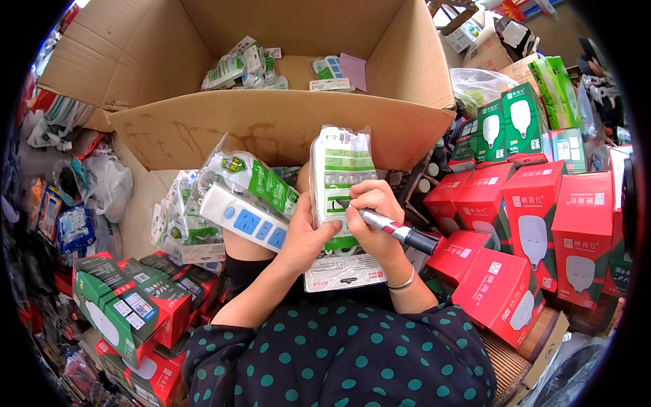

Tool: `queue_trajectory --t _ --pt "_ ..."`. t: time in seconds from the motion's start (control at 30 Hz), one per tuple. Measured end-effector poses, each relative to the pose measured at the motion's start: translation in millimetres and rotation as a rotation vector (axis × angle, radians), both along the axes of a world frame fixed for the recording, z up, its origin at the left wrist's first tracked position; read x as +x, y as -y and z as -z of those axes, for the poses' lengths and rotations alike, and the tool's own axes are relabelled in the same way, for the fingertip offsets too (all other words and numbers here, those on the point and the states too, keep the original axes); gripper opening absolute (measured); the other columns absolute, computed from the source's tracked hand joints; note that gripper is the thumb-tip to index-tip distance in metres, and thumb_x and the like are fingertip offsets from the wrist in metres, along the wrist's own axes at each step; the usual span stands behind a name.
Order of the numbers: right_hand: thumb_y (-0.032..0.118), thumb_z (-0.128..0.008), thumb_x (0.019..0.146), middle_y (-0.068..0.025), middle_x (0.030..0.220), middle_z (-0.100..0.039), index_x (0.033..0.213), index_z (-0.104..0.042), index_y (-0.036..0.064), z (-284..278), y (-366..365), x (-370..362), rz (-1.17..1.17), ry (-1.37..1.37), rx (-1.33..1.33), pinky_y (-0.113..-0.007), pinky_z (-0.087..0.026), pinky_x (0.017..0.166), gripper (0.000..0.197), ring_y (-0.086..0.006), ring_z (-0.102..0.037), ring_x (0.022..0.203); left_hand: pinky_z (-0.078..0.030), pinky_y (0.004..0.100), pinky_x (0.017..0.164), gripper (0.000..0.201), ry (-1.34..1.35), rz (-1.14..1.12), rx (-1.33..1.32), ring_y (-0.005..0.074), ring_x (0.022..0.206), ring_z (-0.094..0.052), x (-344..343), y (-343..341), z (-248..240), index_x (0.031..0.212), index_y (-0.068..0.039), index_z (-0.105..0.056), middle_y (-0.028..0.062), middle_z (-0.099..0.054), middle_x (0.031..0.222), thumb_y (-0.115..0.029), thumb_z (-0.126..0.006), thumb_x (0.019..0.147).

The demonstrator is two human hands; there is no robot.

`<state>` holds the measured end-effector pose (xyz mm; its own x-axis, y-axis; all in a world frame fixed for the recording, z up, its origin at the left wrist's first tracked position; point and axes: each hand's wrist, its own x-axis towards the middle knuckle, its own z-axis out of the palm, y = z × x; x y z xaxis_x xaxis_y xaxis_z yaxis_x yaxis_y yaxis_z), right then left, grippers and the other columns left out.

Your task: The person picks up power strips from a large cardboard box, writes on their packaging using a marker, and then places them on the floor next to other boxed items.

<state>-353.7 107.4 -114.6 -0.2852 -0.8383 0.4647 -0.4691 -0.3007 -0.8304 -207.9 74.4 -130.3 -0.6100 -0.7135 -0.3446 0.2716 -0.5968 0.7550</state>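
My left hand [306,234] is closed on the lower left edge of a packaged power strip [341,163], its green and white printed back turned up over my lap. In my right hand [371,217] is a marker pen [399,231], dark with a red and silver band, its tip end at the package's printed face. A bracelet circles my right wrist. Beside my left hand, another power strip [247,220] with blue sockets lies tilted in clear plastic across my thigh. Further left, more packaged power strips [186,217] are heaped.
Ahead stands a large open cardboard box [285,129] with several packaged power strips [247,64] inside. Red and green bulb boxes [532,217] are stacked at the right; more bulb boxes [122,305] lie at the lower left. Plastic bags [108,180] sit at the far left.
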Motion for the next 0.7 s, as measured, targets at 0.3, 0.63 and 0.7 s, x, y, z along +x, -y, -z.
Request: queue_trajectory --t 0.3,0.63,0.7 --pt "-0.004 -0.065 0.064 -0.0145 0.083 -0.059 0.075 -0.055 0.0036 -0.8 -1.3 -2.3 0.001 0.014 0.006 -0.031 -0.049 0.066 0.016 -0.0230 -0.059 0.077 -0.041 0.0316 0.096 0.056 0.001 -0.024 -0.011 0.0166 0.113 -0.050 -4.2 -1.6 1.2 0.131 -0.001 -0.032 0.0098 -0.049 0.122 0.005 -0.056 0.080" --pt "0.019 -0.052 0.089 -0.0162 0.091 -0.056 0.096 -0.047 0.0050 -4.4 -5.8 -6.4 0.194 0.551 -0.220 -0.035 -0.052 0.073 0.016 -0.0248 -0.058 0.084 -0.039 0.0326 0.098 0.065 -0.057 -0.097 -0.105 0.0183 0.114 -0.049 21.3 -9.9 -13.4 0.135 -0.002 -0.030 0.0101 -0.050 0.124 -0.001 -0.064 0.079" --pt "0.031 -0.048 0.094 -0.0133 0.084 -0.056 0.106 -0.046 0.0052 -2.3 -17.5 -24.0 0.271 0.597 -0.212 -0.034 -0.051 0.075 0.028 -0.0246 -0.057 0.084 -0.038 0.0327 0.099 0.066 -0.050 -0.126 -0.124 0.0181 0.115 -0.048 47.8 -2.6 -47.1 0.135 -0.002 -0.028 0.0101 -0.051 0.123 0.000 -0.063 0.079"
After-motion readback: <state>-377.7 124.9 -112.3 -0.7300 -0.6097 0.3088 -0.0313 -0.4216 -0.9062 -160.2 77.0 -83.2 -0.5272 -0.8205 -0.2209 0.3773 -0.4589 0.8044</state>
